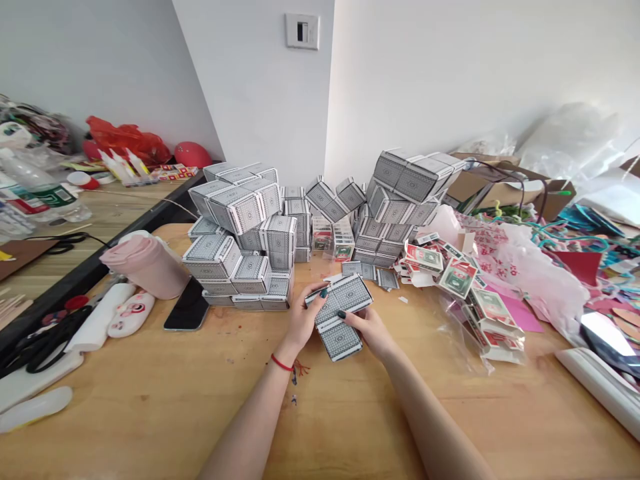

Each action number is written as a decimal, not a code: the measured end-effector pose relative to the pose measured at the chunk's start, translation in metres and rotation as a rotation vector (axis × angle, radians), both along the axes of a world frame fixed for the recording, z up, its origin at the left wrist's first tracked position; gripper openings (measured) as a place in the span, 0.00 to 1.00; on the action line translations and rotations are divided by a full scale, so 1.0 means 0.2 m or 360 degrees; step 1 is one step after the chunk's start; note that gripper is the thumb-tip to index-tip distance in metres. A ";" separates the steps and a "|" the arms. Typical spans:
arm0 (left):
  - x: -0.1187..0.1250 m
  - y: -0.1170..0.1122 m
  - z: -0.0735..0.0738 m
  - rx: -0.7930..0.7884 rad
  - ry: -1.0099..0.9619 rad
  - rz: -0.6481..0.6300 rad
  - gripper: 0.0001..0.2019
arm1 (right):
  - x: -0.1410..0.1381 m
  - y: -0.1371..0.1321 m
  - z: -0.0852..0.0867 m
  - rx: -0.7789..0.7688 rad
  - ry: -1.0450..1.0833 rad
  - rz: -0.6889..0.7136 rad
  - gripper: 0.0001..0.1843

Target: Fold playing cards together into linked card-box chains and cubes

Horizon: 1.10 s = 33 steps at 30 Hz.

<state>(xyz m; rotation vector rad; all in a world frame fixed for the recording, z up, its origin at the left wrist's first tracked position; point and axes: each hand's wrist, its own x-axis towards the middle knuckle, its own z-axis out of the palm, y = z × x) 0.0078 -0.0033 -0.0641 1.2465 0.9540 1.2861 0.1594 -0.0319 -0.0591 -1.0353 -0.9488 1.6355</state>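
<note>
Both my hands grip an L-shaped piece made of blocks covered in grey patterned playing cards (341, 342), just above the desk. My left hand (301, 321), with a red string at the wrist, closes on its left side, thumb on top. My right hand (374, 329) holds the right side, its thumb pressed on the upper face near the joint; the fingers beneath are hidden. Beyond them, a few loose playing cards (387, 279) lie on the desk. A large stack of card-covered blocks (240, 207) stands behind to the left, another stack (410, 177) to the right.
Opened card boxes (459, 277) and a white plastic bag (525, 253) lie at the right. On the left are a phone (187, 305), a pink cup (150, 263) and black scissors (35, 340). A wall rises behind the wooden desk (325, 433).
</note>
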 end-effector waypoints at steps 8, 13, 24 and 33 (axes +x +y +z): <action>0.03 -0.05 0.01 0.0258 0.0124 0.0104 0.12 | -0.03 0.00 -0.09 -0.0122 -0.0014 -0.0207 0.17; 0.03 -0.04 0.02 0.0343 0.0238 0.0266 0.09 | -0.03 0.00 -0.10 -0.0160 0.0062 -0.0141 0.21; 0.05 -0.05 0.04 0.0319 0.0149 0.0198 0.13 | -0.07 -0.02 -0.07 -0.0044 0.0061 -0.0208 0.23; 0.05 -0.03 0.00 0.0217 0.0228 0.0230 0.15 | -0.07 -0.02 -0.07 -0.0050 -0.0002 -0.0183 0.22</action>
